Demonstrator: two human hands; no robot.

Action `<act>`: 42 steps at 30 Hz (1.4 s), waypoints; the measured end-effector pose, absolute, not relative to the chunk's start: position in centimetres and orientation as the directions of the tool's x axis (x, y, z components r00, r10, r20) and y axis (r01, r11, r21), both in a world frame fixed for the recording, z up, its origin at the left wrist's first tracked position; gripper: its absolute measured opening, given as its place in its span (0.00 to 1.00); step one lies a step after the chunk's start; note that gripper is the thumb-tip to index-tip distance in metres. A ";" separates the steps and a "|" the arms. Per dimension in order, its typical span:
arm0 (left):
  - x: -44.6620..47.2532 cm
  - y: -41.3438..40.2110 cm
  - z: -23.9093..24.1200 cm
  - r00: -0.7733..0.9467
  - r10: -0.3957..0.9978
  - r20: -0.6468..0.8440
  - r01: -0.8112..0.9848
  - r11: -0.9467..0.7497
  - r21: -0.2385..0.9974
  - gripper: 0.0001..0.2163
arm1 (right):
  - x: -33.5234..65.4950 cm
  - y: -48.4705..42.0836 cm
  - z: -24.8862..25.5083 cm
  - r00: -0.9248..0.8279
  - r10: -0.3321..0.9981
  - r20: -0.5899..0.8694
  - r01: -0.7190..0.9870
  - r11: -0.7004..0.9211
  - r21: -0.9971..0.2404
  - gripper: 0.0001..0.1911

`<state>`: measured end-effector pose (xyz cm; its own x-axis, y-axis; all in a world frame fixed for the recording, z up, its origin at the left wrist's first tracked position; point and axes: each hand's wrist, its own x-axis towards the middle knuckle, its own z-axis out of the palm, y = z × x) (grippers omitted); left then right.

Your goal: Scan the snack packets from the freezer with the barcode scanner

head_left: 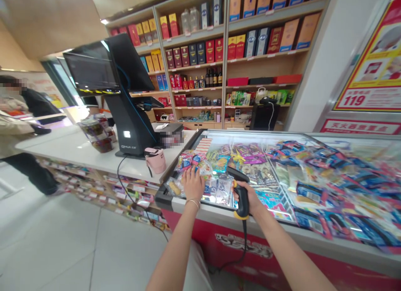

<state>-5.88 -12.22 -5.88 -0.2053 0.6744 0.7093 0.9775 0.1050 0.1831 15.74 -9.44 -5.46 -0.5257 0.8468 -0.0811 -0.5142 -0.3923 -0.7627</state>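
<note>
My right hand (250,197) grips a black and yellow barcode scanner (242,201) by its handle; its cable hangs down in front of the freezer. The scanner's head tilts up and left over the packets. My left hand (193,183) lies palm down with fingers spread on small wrapped snack packets (206,169) at the freezer's left end. A clear packet with a tan item inside (174,187) lies just left of that hand. What is under the palm is hidden. Many blue and clear snack packets (313,192) cover the freezer's glass to the right.
The chest freezer (200,213) has a red front. On the white counter (75,146) stand a point-of-sale terminal (127,115), a pink cup (156,160) and stacked plastic tubs (98,134). Shelves of boxed bottles (197,54) line the back. A person (19,123) stands far left.
</note>
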 end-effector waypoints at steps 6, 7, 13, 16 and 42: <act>-5.8 -12.3 -5.7 -0.226 0.677 0.700 0.969 0.084 0.232 0.17 | 15.7 -9.7 -5.1 -0.522 0.851 -0.065 -0.506 -0.370 -0.779 0.10; -5.8 -12.3 -5.8 -0.225 0.676 0.702 0.970 0.090 0.225 0.17 | 15.7 -9.8 -5.0 -0.520 0.852 -0.063 -0.506 -0.366 -0.781 0.10; -6.0 -12.0 -6.3 -0.216 0.649 0.729 0.976 0.118 0.184 0.16 | 15.5 -9.6 -5.2 -0.500 0.863 -0.075 -0.505 -0.361 -0.784 0.11; -6.0 -12.0 -6.4 -0.219 0.644 0.733 0.974 0.108 0.197 0.15 | 15.5 -9.6 -5.3 -0.487 0.871 -0.061 -0.515 -0.343 -0.786 0.11; -0.2 -10.5 -2.7 -0.085 0.601 0.795 0.950 -0.193 0.247 0.11 | 27.7 -10.3 -0.5 -0.136 0.990 -0.019 -0.662 -0.105 -0.742 0.08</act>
